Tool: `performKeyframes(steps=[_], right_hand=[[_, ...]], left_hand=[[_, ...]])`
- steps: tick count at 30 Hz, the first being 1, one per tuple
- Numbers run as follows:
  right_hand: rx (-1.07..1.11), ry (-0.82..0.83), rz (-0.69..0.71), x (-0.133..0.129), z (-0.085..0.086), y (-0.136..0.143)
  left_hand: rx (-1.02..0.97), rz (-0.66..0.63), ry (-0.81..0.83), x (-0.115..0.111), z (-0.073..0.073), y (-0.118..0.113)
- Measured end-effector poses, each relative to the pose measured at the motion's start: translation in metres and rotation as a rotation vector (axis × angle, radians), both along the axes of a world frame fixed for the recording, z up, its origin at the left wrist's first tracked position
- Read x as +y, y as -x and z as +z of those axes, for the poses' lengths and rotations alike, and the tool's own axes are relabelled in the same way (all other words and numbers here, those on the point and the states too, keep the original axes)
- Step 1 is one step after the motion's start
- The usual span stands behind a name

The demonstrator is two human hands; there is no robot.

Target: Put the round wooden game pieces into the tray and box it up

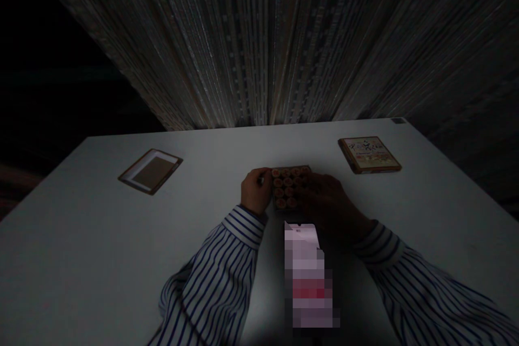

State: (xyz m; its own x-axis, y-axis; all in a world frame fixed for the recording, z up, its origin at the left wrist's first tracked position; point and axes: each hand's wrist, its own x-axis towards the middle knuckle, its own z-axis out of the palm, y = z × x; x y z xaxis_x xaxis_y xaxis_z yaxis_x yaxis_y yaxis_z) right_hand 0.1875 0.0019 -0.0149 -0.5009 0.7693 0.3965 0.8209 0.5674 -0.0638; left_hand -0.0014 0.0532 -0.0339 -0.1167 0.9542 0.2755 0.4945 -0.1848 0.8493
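Note:
A small square tray (280, 193) packed with rows of round, light discs with reddish marks, which look like Chinese chess pieces, rests on the white table. My left hand (257, 192) is closed at the tray's left edge, with thumb and finger pinched against its upper left corner. Over the right part of the tray reaches my right hand (330, 203), its bent fingers on or just above the discs. Deep shadow lies on those fingers, and whatever they grip is hidden. Both sleeves are striped blue and white.
A lit phone (306, 275), partly blurred out, lies in front of the tray between my forearms. On the left is a shallow open box part (151, 172); on the right, a flat box with a printed lid (371, 154). Behind the white table (203, 157) hangs a string curtain (251, 38).

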Motion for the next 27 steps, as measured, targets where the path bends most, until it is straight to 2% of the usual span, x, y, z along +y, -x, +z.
performKeyframes(steps=[11,16,18,21,25,27], right_hand=[[-0.007,0.014,0.007,0.001,0.0,-0.001],[0.093,-0.024,-0.002,0.004,0.003,-0.008],[0.173,-0.011,-0.059,0.005,0.003,-0.014],[0.268,0.088,-0.125,0.005,0.002,-0.026],[0.345,0.296,-0.13,-0.003,0.001,-0.039],[0.353,0.347,-0.116,-0.008,0.0,-0.041]], left_hand=[[0.0,0.01,0.006,-0.001,0.001,0.0],[-0.004,0.007,0.012,-0.001,0.002,0.0],[-0.001,-0.002,0.02,-0.002,0.003,0.0],[0.015,-0.039,0.028,-0.007,0.006,0.003],[0.107,-0.175,-0.005,-0.024,0.012,0.013],[0.173,-0.23,-0.019,-0.035,0.014,0.019]])
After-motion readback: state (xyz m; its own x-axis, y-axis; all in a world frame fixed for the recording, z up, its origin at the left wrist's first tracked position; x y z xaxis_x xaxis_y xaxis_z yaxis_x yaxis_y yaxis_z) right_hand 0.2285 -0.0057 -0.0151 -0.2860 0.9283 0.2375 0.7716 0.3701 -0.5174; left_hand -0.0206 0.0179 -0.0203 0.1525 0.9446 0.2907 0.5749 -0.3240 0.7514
